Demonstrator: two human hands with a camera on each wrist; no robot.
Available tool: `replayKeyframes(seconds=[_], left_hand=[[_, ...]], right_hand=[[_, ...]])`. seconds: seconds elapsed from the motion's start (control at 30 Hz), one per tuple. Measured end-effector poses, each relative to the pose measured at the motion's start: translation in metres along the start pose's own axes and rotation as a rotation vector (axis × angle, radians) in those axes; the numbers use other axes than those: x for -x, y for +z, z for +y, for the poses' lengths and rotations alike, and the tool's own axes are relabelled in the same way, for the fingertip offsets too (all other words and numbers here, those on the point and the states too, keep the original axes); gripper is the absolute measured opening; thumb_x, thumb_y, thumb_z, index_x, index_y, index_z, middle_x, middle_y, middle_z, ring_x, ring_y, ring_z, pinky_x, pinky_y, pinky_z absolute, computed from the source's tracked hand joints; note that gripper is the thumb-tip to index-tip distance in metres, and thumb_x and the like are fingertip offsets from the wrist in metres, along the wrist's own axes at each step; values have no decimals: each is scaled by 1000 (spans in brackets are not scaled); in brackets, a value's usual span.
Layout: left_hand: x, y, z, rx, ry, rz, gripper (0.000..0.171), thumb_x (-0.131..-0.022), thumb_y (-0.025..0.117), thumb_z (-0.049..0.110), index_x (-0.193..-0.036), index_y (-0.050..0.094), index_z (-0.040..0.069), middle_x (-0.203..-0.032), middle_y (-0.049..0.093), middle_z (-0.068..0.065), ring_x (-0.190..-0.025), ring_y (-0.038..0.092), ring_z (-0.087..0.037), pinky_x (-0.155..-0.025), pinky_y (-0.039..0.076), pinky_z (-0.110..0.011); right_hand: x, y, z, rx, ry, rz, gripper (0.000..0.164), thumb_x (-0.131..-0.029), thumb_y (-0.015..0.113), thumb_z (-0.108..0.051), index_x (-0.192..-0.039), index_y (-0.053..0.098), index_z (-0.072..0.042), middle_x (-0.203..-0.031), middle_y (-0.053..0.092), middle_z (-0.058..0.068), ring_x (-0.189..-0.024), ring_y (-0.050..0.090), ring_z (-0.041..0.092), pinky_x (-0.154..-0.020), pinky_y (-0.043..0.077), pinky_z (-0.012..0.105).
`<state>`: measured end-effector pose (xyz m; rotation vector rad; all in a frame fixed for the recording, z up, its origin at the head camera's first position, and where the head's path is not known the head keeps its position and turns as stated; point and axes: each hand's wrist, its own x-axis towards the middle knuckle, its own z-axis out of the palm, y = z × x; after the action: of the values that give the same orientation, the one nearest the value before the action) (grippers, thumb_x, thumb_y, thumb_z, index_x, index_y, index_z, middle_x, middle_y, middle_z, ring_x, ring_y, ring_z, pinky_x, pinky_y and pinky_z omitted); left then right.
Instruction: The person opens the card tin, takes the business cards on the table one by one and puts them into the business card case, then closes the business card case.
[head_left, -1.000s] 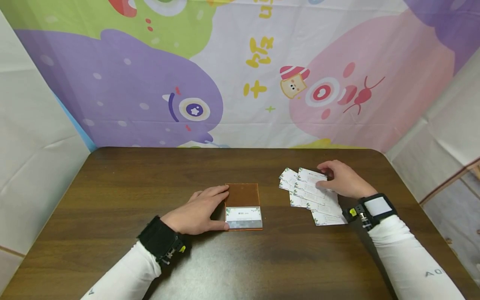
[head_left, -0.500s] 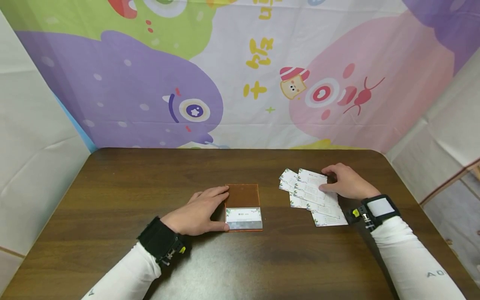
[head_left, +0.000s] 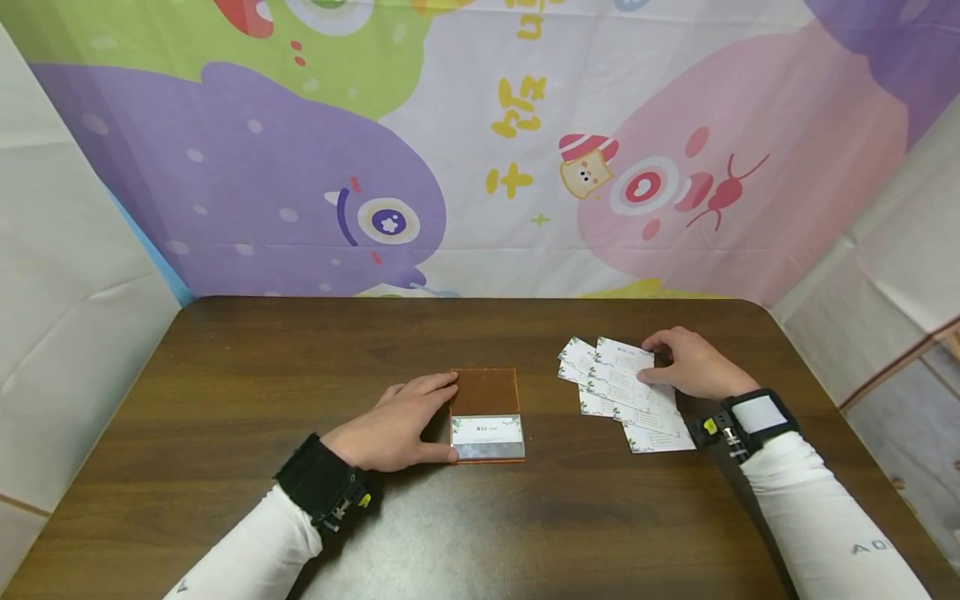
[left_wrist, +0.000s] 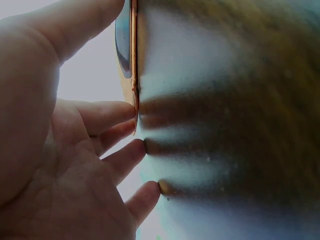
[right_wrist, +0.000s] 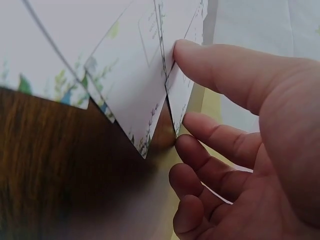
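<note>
- Head view: the brown holder (head_left: 486, 392) is seen mid-table, its left edge met by the left hand (head_left: 397, 421); the thumb is placed at the near corner, the index finger at the far corner.
- Left hand: spread wide; the holder is steadied at its edge, not gripped. Other fingertips are shown on the tabletop (head_left: 525, 517) in the left wrist view.
- White cards (head_left: 622, 379): found to the right, well apart from the holder, with a stretch of wood between. They are overlapped in a loose fan with ragged edges; one corner is projected toward the near side.
- Right hand (head_left: 693, 362): loosely bent, thumb laid on the cards, index finger held apart at their right edge; cards are touched, not gripped.
- Materials: the holder is rectangular, thin and leather-like; a printed card (head_left: 487, 428) and a grey band (head_left: 489, 451) are noted across its near half. Leafy print is borne by the loose cards. The tabletop is dark-grained, with sheen on the near side.
</note>
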<state>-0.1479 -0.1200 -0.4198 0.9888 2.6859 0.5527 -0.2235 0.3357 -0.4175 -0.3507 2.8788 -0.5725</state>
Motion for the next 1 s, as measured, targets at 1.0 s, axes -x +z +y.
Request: replayKeyframes(seconds=[1.0], left_hand=[[1, -1, 1, -6, 3, 8, 90, -89, 68, 55, -154, 37, 1, -162, 24, -10, -148, 21, -27, -112, 22, -55]], right_hand=[[-1, -1, 1, -116, 2, 102, 18, -99, 60, -13, -114, 57, -4, -95, 58, 11, -82, 56, 25, -68, 48, 35]])
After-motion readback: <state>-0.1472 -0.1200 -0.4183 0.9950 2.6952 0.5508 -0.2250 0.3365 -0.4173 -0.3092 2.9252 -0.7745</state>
